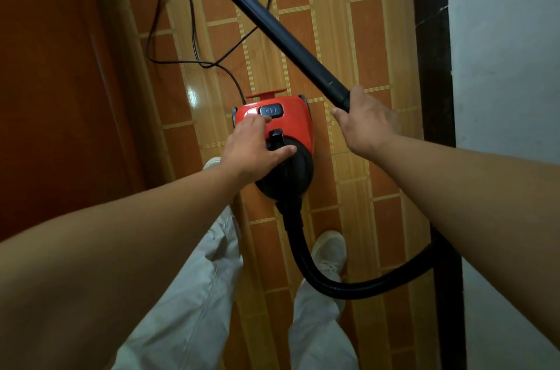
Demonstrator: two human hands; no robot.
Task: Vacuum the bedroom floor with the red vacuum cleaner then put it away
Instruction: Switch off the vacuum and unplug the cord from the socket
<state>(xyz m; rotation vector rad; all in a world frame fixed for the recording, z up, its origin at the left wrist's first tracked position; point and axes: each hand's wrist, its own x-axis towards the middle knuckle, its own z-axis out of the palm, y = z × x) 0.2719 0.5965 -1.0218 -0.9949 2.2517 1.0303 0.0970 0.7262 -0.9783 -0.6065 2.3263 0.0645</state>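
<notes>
Gripping black wand (281, 36): right hand (366, 124) fingers (339, 113) clamped round; left hand (251, 148) fingers (257, 121) spread over red vacuum cleaner (298, 124).

The person has bare arms (121, 248), wears loose, pale grey trousers (194, 303) with soft folds, and has light, whitish shoes (331, 247) with laces, one on each foot.

Glossy tiled floor (330, 36) of orange-brown rectangles framed by pale yellow wood-grain strips, small bright glare spot (191, 96) on one tile, reddish-brown wooden panel (54, 81) along the left, dark vertical post (433, 66) at right, pale bluish-white wall (503, 51) beyond it, dim light.
</notes>
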